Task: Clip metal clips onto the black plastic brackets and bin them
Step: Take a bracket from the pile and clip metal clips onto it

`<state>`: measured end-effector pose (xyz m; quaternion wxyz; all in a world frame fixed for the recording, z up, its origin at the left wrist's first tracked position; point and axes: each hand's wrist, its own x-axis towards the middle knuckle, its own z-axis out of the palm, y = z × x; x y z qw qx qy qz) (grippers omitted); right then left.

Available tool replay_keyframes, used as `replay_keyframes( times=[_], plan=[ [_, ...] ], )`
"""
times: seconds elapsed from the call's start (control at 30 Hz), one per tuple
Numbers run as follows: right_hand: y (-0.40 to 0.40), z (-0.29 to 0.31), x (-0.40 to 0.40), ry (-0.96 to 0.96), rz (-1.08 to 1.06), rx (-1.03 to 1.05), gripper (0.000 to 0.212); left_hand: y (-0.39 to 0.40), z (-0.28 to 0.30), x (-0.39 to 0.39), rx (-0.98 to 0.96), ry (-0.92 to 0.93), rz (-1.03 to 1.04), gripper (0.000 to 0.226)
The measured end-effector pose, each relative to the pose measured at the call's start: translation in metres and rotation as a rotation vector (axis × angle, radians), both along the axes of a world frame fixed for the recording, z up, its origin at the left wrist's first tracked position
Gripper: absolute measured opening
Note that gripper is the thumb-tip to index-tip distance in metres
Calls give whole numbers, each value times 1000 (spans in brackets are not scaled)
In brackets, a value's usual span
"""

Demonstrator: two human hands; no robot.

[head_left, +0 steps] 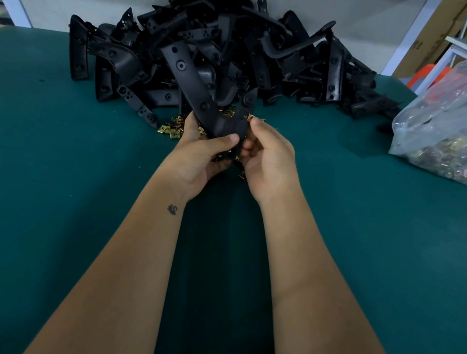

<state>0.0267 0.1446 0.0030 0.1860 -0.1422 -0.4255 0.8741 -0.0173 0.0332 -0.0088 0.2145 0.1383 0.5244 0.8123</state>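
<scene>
I hold a V-shaped black plastic bracket upright over the green table, its bend low between my hands. My left hand grips the bend, thumb across its front. My right hand pinches a small gold metal clip against the tip of the bracket's right arm. Loose gold clips lie on the table just beyond and under my hands. A big heap of black brackets fills the back of the table.
A clear plastic bag with more gold clips sits at the right edge of the green table. Cardboard boxes and a white frame stand behind it. A white wall backs the heap.
</scene>
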Motion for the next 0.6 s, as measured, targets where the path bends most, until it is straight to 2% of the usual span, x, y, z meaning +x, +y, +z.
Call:
replay_keyframes(
  times=[0.2, 0.37, 0.6],
  plan=[
    [-2, 2, 1, -27, -40, 125, 17, 1, -1, 1, 42, -13, -16, 58],
    [-5, 3, 3, -47, -57, 295, 26, 1, -1, 2, 43, 12, -47, 62],
    [-6, 5, 4, -48, -83, 340, 32, 3, -2, 2, 39, 29, -52, 60]
  ],
)
